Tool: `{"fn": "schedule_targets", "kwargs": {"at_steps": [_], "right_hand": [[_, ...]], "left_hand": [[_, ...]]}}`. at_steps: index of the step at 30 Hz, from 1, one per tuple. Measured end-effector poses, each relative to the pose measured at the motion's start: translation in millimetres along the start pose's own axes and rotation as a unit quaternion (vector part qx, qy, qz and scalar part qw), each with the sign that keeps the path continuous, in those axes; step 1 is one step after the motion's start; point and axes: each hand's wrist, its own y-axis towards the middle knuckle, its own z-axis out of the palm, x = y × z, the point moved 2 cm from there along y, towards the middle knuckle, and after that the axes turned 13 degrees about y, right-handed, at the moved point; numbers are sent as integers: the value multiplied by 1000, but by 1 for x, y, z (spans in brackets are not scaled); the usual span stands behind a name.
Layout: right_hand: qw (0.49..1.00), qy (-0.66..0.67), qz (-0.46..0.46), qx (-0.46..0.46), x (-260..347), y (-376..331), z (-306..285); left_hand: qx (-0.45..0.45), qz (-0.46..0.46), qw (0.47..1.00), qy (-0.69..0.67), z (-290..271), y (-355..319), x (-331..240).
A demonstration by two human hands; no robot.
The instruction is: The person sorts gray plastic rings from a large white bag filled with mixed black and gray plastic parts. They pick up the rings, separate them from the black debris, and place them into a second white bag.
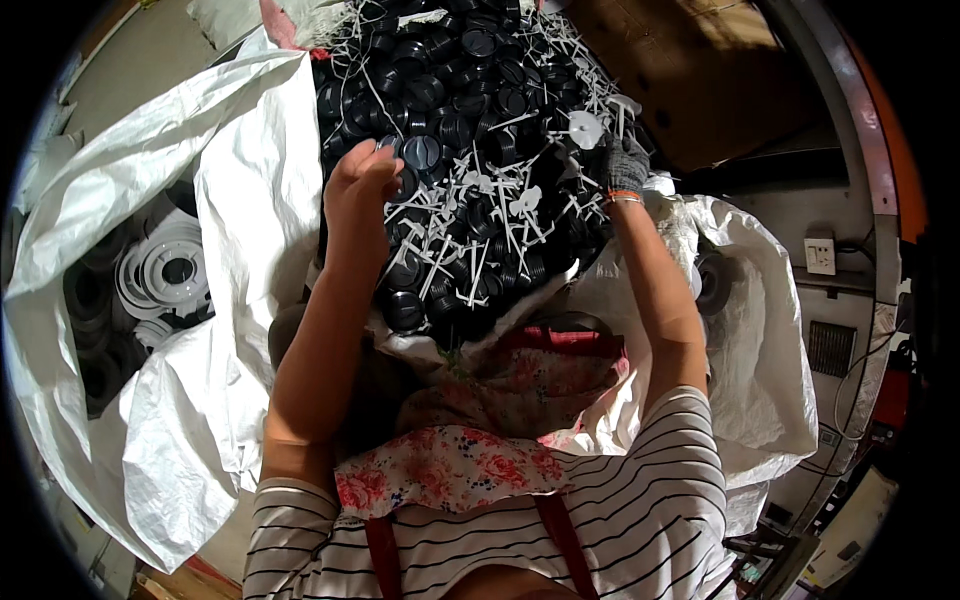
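We see black caps (425, 92) and white stemmed pieces (525, 201) at upper centre. Left of centre, our left hand (360, 195) curls its fingers narrowly; what our right hand (628, 166), upper right, grips we cannot tell.

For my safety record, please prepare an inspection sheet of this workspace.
Surface: mostly hidden beneath black caps.
Job's things: black caps, with thin white plastic pieces scattered on top.
Clutter: left white sack containing white rings; right white sack.
Hands: left hand bare, at the caps; right hand in grey glove, near white pieces; both grips unclear.
Cables: dark cable beside wall socket.
Surroundings: brown panel, upper right.
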Motion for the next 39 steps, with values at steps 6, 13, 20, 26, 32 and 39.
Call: {"fn": "schedule_targets", "kwargs": {"at_steps": [6,13,20,26,32,39], "right_hand": [[968,239,-19,76,4,-59,82],[982,123,13,146,109,-104,43],[983,134,71,100,121,-81,59],[973,63,25,221,122,-63,54],[973,161,-61,151,108,-49,46],[929,-183,-246,206,108,-70,-12]], "left_hand": [[-18,-39,998,-55,3,-3,-13],[-14,-12,997,-79,0,-4,-17],[-14,-22,996,-86,-5,-9,-23],[-1,-28,997,-78,-7,-8,-26],[10,-38,995,-93,-2,-5,-24],[7,-38,995,-96,-2,1,-19]]}}
